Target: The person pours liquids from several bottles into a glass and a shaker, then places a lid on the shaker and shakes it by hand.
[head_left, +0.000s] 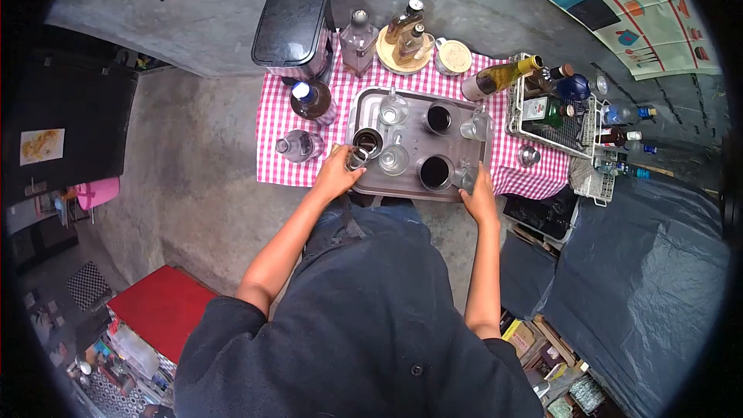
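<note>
My left hand (336, 176) is closed round a small clear glass (357, 159) at the front left of a grey tray (418, 188). My right hand (481, 197) is at the tray's front right corner, its thumb and fingers round another clear glass (466, 177). On the tray stand a glass of dark liquid (439, 118), a second dark-filled glass (436, 173) and a third dark one (368, 142) beside my left hand. A clear glass mug (393, 111), another mug (394, 159) and a clear glass (474, 125) stand among them.
The table has a red checked cloth (271, 162). A black-lidded bin (291, 27), a brown bottle (313, 101), a clear bottle (300, 145) and a wooden plate (387, 53) with bottles surround the tray. Right are a lying wine bottle (495, 80), a bottle rack (549, 138) and a metal jigger (529, 156).
</note>
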`<action>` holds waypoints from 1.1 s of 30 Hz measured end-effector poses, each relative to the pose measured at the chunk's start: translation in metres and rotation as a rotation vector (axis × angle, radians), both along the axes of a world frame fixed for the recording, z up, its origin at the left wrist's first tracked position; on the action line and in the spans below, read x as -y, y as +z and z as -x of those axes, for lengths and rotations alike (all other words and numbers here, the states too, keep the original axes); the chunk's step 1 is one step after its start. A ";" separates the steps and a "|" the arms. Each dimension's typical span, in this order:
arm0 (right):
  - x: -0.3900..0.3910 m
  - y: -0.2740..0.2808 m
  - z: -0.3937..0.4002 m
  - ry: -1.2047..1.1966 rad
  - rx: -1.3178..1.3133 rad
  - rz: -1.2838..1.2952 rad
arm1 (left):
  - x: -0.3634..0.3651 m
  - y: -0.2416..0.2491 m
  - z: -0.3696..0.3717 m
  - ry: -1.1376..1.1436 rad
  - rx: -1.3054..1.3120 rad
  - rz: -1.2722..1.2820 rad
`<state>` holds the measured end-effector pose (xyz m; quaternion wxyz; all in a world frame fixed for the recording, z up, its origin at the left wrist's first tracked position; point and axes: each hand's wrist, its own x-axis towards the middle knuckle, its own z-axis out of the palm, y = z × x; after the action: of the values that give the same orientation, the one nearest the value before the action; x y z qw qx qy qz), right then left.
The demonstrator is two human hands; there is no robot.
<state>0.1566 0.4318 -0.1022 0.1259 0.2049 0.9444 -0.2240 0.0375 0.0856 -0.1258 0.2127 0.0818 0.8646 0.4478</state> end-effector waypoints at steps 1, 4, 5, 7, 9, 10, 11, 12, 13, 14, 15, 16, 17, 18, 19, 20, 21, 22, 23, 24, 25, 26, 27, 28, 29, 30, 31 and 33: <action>0.000 -0.002 0.001 0.021 -0.005 -0.006 | 0.000 0.001 0.001 -0.002 0.014 -0.007; -0.004 -0.003 0.002 0.043 -0.004 0.017 | 0.000 -0.001 0.003 0.005 0.028 0.008; -0.005 -0.003 0.002 0.044 0.005 0.049 | 0.000 -0.003 0.003 0.004 0.025 0.006; -0.005 -0.002 0.003 0.038 0.008 0.061 | -0.001 -0.005 0.004 0.018 -0.049 0.029; -0.007 -0.004 0.003 0.034 0.011 0.076 | -0.002 -0.006 0.006 0.024 -0.036 0.045; -0.008 -0.006 0.002 0.050 0.000 0.067 | -0.003 -0.005 0.007 0.028 -0.018 0.063; -0.010 -0.009 0.001 0.065 -0.010 0.059 | -0.003 -0.004 0.009 0.028 -0.021 0.063; -0.010 -0.009 0.001 0.064 -0.012 0.059 | -0.004 -0.002 0.010 0.025 -0.022 0.069; -0.010 -0.009 0.001 0.059 -0.014 0.059 | -0.004 0.000 0.010 0.020 -0.023 0.076; -0.011 -0.010 0.002 0.054 -0.017 0.059 | -0.005 0.002 0.011 0.018 -0.025 0.076; -0.011 -0.008 0.003 0.051 -0.019 0.059 | -0.006 0.003 0.012 0.020 -0.022 0.076; -0.011 -0.007 0.003 0.053 -0.037 0.095 | -0.006 0.003 0.013 0.021 -0.019 0.076; -0.012 -0.005 0.004 0.054 -0.053 0.130 | -0.005 -0.001 0.014 0.011 -0.009 0.070; -0.015 -0.007 0.003 0.044 -0.051 0.125 | -0.005 0.000 0.014 0.001 -0.007 0.066; -0.018 -0.008 0.003 0.083 -0.089 0.135 | -0.006 0.001 0.014 0.003 -0.024 0.094; -0.022 -0.009 0.003 0.122 -0.128 0.145 | -0.008 0.002 0.015 0.005 -0.042 0.121; -0.022 -0.008 0.005 0.115 -0.135 0.149 | -0.009 0.003 0.015 0.004 -0.054 0.115; -0.022 -0.007 0.005 0.106 -0.134 0.146 | -0.010 0.006 0.015 0.008 -0.060 0.126; -0.023 -0.004 0.007 0.113 -0.131 0.144 | -0.010 0.006 0.015 0.011 -0.064 0.122; -0.024 -0.003 0.008 0.121 -0.128 0.144 | -0.011 0.007 0.016 0.016 -0.069 0.120; -0.026 -0.005 0.008 0.115 -0.116 0.139 | -0.013 0.007 0.015 0.013 -0.070 0.122; -0.028 -0.005 0.009 0.116 -0.117 0.143 | -0.014 0.007 0.015 0.023 -0.086 0.128; -0.029 -0.005 0.011 0.101 -0.104 0.127 | -0.013 0.008 0.015 0.034 -0.102 0.137; -0.030 -0.005 0.012 0.087 -0.091 0.111 | -0.012 0.009 0.014 0.038 -0.104 0.144; -0.031 -0.006 0.013 0.092 -0.093 0.117 | -0.013 0.010 0.014 0.032 -0.097 0.170; -0.034 -0.007 0.014 0.096 -0.110 0.132 | -0.014 0.012 0.014 0.026 -0.091 0.194; -0.036 -0.008 0.015 0.101 -0.126 0.148 | -0.015 0.013 0.013 0.035 -0.109 0.203; -0.040 -0.008 0.017 0.111 -0.105 0.158 | -0.018 0.016 0.012 0.044 -0.114 0.221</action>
<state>0.1398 0.4719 -0.1103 0.1044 0.1300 0.9390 -0.3007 0.0251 0.1031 -0.1095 0.1610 0.0643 0.9210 0.3489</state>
